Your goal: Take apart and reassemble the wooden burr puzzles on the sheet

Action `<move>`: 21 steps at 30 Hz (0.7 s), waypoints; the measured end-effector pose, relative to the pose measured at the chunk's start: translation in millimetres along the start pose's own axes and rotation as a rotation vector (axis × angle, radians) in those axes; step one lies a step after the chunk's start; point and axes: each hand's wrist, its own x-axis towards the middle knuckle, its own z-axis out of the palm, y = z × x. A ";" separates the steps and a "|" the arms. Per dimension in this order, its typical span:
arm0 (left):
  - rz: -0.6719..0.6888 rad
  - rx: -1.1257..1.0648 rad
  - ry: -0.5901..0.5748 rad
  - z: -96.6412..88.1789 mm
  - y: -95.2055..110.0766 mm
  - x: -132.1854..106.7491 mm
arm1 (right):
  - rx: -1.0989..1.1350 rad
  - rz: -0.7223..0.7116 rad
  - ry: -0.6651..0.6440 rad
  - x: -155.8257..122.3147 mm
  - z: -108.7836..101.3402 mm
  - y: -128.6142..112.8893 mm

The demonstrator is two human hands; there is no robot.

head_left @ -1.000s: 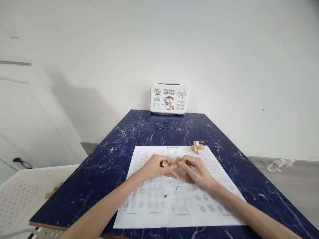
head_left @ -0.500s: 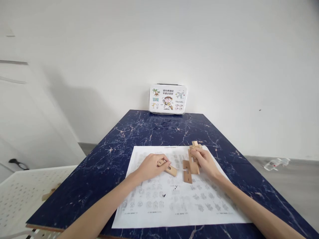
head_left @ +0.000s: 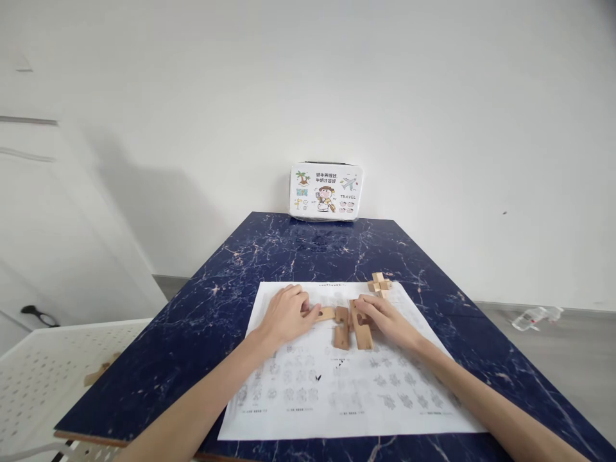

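Note:
My left hand (head_left: pixel 289 314) has its fingers closed on the left end of a small notched wooden slat (head_left: pixel 326 314). On the right, my right hand (head_left: pixel 387 317) grips the upper part of a longer wooden slat with a cut-out (head_left: pixel 364 337). Between the two lies another notched wooden slat (head_left: pixel 341 333), close beside the one in my right hand. A cross-shaped interlocking wooden block (head_left: pixel 379 282) rests just beyond my right hand. All of these are over a printed white sheet (head_left: pixel 356 427) covered in small diagrams.
The sheet lies on a blue marble-patterned table (head_left: pixel 216 282). A white case with cartoon prints (head_left: pixel 326 192) stands at the far edge against the wall. A white perforated surface (head_left: pixel 43 378) is at the left, lower than the table. A clear plastic item (head_left: pixel 534 317) lies on the floor.
My left hand has turned its slat nearly level and shifted slightly left. My right hand has moved its slat left and toward me. The middle slat has moved left, and the cross-shaped block is less covered.

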 end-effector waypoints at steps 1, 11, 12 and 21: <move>-0.008 0.004 0.000 -1.3 0.4 0.1 | 0.028 0.014 0.005 0.0 0.5 -0.2; -0.113 0.095 0.049 2.1 -4.9 -1.2 | -0.336 0.020 0.242 0.6 2.6 0.0; -0.131 0.082 0.038 2.5 -5.8 -1.2 | -0.354 0.016 0.247 0.4 3.9 -0.1; 0.010 -0.167 -0.169 0.6 4.4 -5.2 | -0.396 -0.015 0.185 1.0 7.9 8.6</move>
